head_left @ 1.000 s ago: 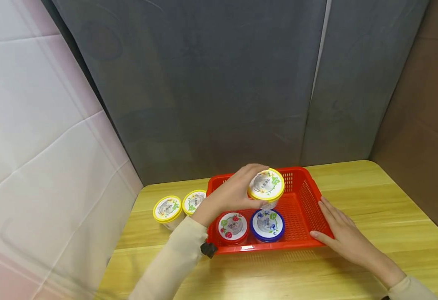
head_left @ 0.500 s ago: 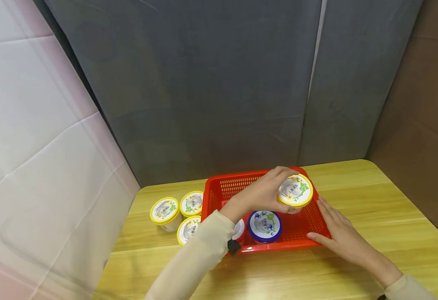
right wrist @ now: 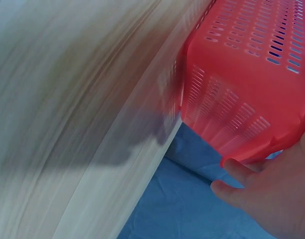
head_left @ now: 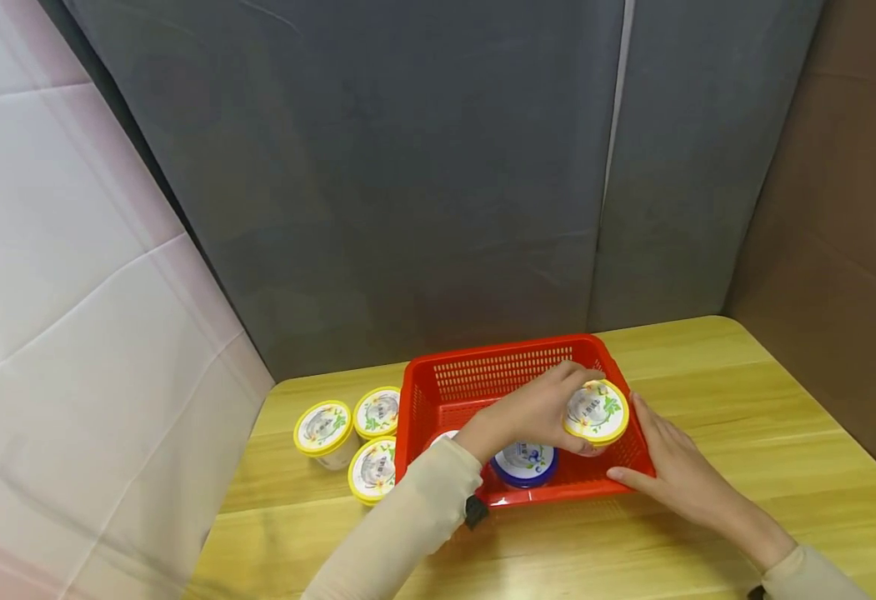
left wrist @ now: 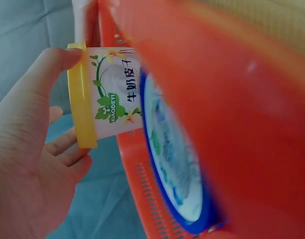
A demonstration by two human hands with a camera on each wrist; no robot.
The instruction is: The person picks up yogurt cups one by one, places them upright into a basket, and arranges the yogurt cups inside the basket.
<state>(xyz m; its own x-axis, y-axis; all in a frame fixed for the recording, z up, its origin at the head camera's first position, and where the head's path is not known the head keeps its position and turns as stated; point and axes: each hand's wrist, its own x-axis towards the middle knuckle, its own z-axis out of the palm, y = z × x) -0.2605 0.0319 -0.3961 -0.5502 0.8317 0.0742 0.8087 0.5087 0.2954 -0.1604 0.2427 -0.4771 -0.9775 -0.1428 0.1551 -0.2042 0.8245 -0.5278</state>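
Note:
My left hand grips a tub with a yellow lid, thumb and fingers around the lid's edge. The tub is upright and low inside the right part of the red plastic basket. In the left wrist view its printed side shows, the lower end hidden behind the basket wall. Just left of it in the basket sits a blue-lidded tub. Another tub's white lid top peeks out behind my left wrist. My right hand rests against the basket's right end, fingers extended along the outside and thumb near the front corner.
Three yellow-lidded tubs stand close together left of the basket: one outermost, one behind, one in front. All rest on a wooden table. Grey panels rise behind the table, with a white wall at left.
My left hand has carried the yellow-lidded tub rightward across the basket, then lowered it at the right end. My left forearm uncovers the front loose tub and covers the red-lidded one. My right hand stays put.

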